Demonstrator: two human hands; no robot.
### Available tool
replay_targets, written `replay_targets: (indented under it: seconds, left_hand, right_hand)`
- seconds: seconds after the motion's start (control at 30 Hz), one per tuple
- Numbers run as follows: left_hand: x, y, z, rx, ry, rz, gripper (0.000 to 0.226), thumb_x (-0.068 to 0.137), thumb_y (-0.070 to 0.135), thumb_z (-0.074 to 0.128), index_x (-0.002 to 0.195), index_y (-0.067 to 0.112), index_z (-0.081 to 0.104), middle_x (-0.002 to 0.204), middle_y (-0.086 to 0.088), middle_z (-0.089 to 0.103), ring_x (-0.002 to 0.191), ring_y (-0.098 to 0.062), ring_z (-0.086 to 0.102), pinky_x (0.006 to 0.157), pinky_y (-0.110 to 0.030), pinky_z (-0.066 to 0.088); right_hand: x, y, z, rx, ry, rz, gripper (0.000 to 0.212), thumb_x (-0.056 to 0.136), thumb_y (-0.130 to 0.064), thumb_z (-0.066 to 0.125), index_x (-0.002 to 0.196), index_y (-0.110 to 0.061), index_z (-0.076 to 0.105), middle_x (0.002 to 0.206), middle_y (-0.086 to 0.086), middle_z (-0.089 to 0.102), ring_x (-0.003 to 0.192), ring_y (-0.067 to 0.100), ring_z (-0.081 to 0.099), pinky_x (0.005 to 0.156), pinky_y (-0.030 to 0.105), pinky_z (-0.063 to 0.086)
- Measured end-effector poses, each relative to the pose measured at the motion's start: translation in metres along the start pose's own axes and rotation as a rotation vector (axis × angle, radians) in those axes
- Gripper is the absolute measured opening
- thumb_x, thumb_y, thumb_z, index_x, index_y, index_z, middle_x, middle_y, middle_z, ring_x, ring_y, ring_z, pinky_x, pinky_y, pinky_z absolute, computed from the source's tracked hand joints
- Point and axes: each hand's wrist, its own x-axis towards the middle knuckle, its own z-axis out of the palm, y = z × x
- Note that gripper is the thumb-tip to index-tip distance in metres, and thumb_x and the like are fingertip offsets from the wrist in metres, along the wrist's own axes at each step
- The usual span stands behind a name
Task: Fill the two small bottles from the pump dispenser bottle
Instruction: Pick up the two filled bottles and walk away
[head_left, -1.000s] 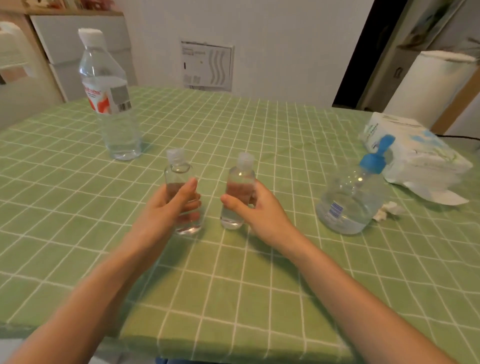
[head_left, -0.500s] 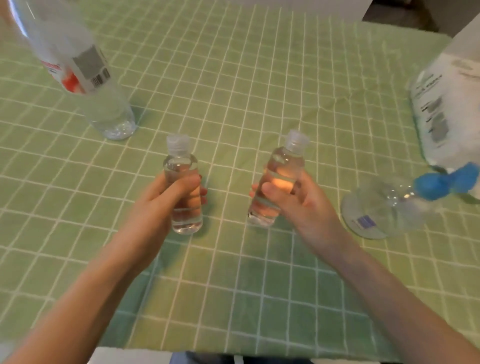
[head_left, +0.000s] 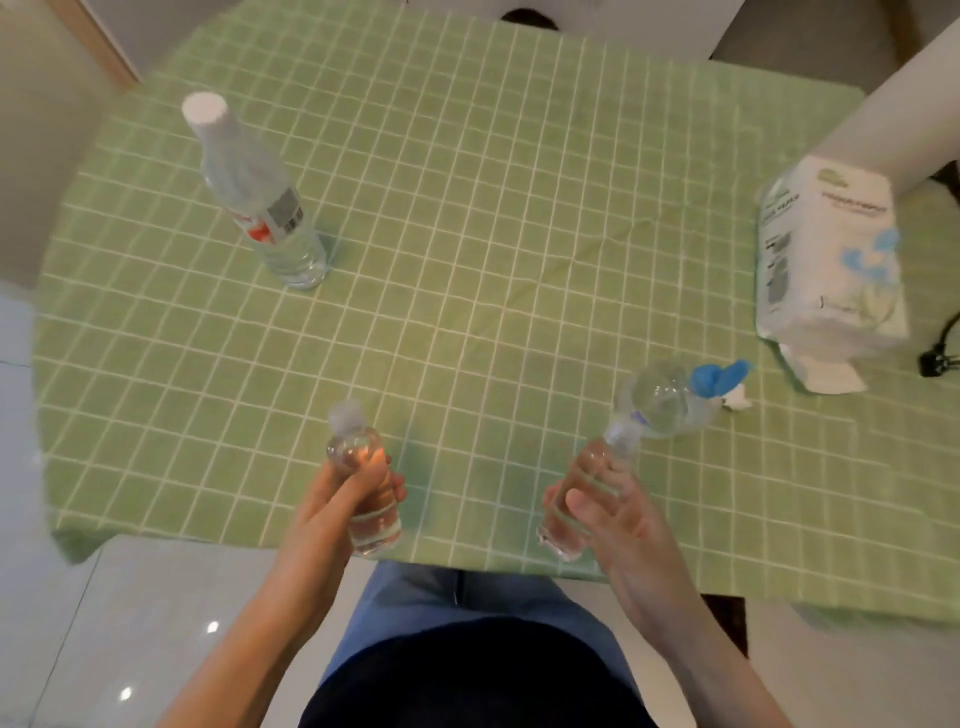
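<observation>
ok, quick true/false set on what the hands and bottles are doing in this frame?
1. The left hand grips the left small bottle, the right hand the right small bottle. True.
2. Both small bottles are capped. True.
3. The right hand's grip is on the pump bottle. False: the pump bottle stands untouched on the table.
4. The water bottle has no cap. False: its white cap is on.
</observation>
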Motion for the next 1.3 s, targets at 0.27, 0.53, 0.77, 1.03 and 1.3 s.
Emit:
replay_targets:
  seconds: [0.27, 0.53, 0.77, 1.03, 1.3]
  left_hand:
    - [-0.022, -0.037, -0.002, -0.001, 0.097, -0.064, 0.039, 0.069, 0.029, 0.063, 0.106, 0.016, 0.062, 0.081, -0.002, 0.072, 0.087, -0.023, 0.065, 0.079, -0.038, 0.047]
    - [-0.033, -0.040, 0.003, -0.066, 0.192, 0.026, 0.024, 0.081, 0.018, 0.056, 0.104, 0.014, 0.061, 0.089, -0.009, 0.068, 0.084, -0.021, 0.065, 0.075, -0.034, 0.047]
    - [-0.057, -0.053, -0.016, -0.127, 0.344, 0.082, 0.019, 0.090, 0.013, 0.050, 0.107, 0.012, 0.060, 0.074, -0.001, 0.073, 0.069, -0.013, 0.069, 0.079, -0.040, 0.047]
    - [-0.070, -0.065, -0.058, -0.238, 0.484, 0.097, 0.016, 0.090, 0.016, 0.052, 0.100, 0.010, 0.063, 0.082, -0.008, 0.070, 0.080, -0.022, 0.065, 0.081, -0.038, 0.047]
    - [-0.083, -0.067, -0.151, -0.301, 0.518, 0.100, 0.014, 0.089, 0.018, 0.054, 0.097, 0.011, 0.063, 0.081, -0.007, 0.069, 0.078, -0.023, 0.064, 0.081, -0.041, 0.047]
  right_hand:
    - [-0.010, 0.032, -0.019, -0.008, 0.013, 0.093, 0.056, 0.059, -0.031, 0.076, 0.112, -0.025, 0.059, 0.100, 0.005, 0.074, 0.094, 0.018, 0.070, 0.072, 0.023, 0.056]
    - [0.004, 0.029, -0.019, -0.080, -0.113, 0.130, 0.063, 0.060, -0.034, 0.078, 0.119, -0.025, 0.058, 0.104, 0.002, 0.073, 0.098, 0.017, 0.069, 0.076, 0.025, 0.055]
    - [0.013, 0.019, 0.002, -0.170, -0.250, 0.133, 0.048, 0.061, -0.038, 0.080, 0.107, -0.034, 0.065, 0.100, 0.002, 0.074, 0.096, 0.015, 0.070, 0.072, 0.020, 0.054]
    - [0.021, 0.027, 0.048, -0.307, -0.346, 0.132, 0.055, 0.057, -0.045, 0.083, 0.108, -0.038, 0.065, 0.100, 0.002, 0.074, 0.095, 0.014, 0.069, 0.072, 0.019, 0.054]
    - [0.020, 0.065, 0.138, -0.403, -0.389, 0.121, 0.063, 0.062, -0.038, 0.079, 0.121, -0.026, 0.058, 0.097, -0.001, 0.074, 0.097, 0.015, 0.069, 0.088, 0.032, 0.051]
